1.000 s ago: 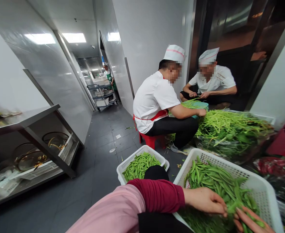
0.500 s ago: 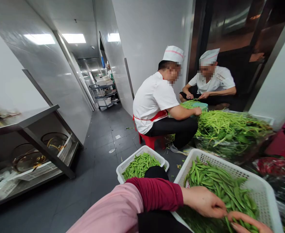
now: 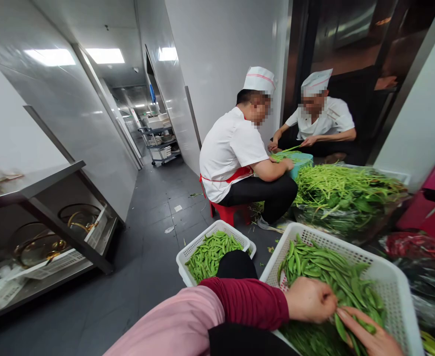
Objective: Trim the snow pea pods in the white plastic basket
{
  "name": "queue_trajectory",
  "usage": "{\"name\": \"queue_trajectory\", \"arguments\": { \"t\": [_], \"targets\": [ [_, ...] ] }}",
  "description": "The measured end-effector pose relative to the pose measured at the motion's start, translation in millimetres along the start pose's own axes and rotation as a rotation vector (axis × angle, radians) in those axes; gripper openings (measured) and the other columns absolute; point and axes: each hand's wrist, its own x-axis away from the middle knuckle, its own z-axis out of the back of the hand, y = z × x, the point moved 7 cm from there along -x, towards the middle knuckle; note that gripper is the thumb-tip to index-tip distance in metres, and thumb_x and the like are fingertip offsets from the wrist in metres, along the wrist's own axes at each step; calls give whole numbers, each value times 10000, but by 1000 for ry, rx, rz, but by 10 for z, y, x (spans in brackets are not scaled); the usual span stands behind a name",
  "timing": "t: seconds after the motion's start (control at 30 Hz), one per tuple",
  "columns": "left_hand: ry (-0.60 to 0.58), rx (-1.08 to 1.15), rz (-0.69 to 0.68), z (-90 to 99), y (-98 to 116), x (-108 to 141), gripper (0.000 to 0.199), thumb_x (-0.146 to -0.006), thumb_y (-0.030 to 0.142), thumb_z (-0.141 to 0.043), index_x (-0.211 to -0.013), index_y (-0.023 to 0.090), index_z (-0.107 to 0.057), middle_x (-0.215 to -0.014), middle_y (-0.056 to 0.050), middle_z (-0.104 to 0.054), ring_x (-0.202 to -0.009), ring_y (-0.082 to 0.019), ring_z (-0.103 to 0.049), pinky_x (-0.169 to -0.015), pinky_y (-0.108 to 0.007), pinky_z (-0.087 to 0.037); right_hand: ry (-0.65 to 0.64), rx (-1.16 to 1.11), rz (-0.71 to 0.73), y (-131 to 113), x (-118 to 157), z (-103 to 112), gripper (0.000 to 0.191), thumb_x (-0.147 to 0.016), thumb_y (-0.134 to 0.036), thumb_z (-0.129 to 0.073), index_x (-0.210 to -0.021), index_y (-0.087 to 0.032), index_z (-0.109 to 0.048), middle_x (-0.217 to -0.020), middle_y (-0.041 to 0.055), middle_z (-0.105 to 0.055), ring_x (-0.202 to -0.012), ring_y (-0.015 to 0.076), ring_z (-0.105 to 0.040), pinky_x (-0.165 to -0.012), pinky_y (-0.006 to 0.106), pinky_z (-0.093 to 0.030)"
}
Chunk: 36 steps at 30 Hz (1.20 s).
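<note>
A shiny metal table point(image 3: 54, 179) with flat, straight edges stands far to the left of the big white basket point(image 3: 391, 296). Behind the basket, a bit to its left, sits a person in a white shirt point(image 3: 236, 148). A second person in white point(image 3: 326, 121) squats farther behind it. Just behind the basket is a messy heap of thin green stems point(image 3: 345, 185), with leaves and shiny, crinkly clear plastic.

The basket is a box with round corners and lots of little holes. In it lies a pile of long, flat green pods point(image 3: 314, 262). A smaller white basket point(image 3: 195, 243), with holes too, sits to its left with plump pods inside.

A wrinkly dark red sleeve point(image 3: 254, 301) comes from the big basket's left side. Its left hand point(image 3: 310, 299) is over the basket, fingers bent in a narrow pinch; I can't tell if anything is between them. The right hand point(image 3: 371, 336), over the basket too, holds a few smooth pods point(image 3: 341, 326) right by the left fingertips.
</note>
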Motion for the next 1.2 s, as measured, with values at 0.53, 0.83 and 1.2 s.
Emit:
{"name": "queue_trajectory", "arguments": {
  "t": [0.53,0.83,1.2],
  "targets": [
    [-520,546,144,-238,-123,-3,82,-684,217,-523,-626,159,-519,-457,75,-414,-428,-62,-403,-487,-193,-353,2,567,526,85,-132,-107,249,-605,-431,-532,-664,-230,-667,-765,44,-696,-734,243,-646,-661,289,-508],
    [-635,729,533,-580,-211,415,216,-729,237,-430,-527,160,-428,-387,54,-362,-359,-82,-406,-405,-200,-353,441,-129,270,-227,-49,447,206,-604,-373,-633,-683,-189,-585,-554,-8,-586,-516,150,-547,-508,257,-446],
    [-395,-433,-254,-341,-332,-448,224,-784,136,-418,-928,164,-587,-935,-89,-507,-803,-167,-556,-677,-264,-440,106,-1007,-174,-51,-326,529,75,-690,-137,-561,-750,-177,-577,-709,5,-678,-555,139,-633,-510,260,-539]
  ]
}}
